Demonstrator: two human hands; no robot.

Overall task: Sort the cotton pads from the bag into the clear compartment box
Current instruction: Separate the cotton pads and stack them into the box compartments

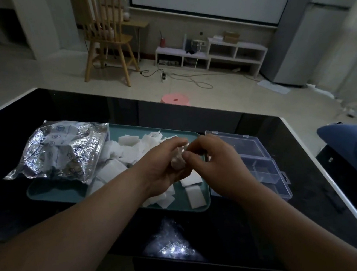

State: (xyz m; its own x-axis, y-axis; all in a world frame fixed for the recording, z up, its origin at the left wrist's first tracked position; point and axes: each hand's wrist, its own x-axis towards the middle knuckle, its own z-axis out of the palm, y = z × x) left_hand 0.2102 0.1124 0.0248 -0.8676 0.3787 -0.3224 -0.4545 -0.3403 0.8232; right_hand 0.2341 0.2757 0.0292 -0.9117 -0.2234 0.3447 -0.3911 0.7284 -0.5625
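1. Both hands are up over the right end of the flat teal plastic tray (45, 193), which sits on the glossy black tabletop (75, 107).
2. The left hand (163, 166) has its fingers (169, 144) curled round a small bunch of white square cotton pads (177, 160), held just above the tray.
3. The right hand (218, 166) meets it, thumb and forefinger pinched on the top edge of that same bunch.
4. A messy heap of loose white pads (128, 151) is spread over the middle and right of the tray.
5. The crinkly silver foil bag (60, 150) lies across the tray's left end, with its mouth touching the heap.
6. The clear plastic compartment box (264, 163) sits just beside the tray on the right, partly behind the right hand. I honestly can't tell what's in its compartments.
7. Past the tabletop, a round pink stool (175, 99) stands on the floor.
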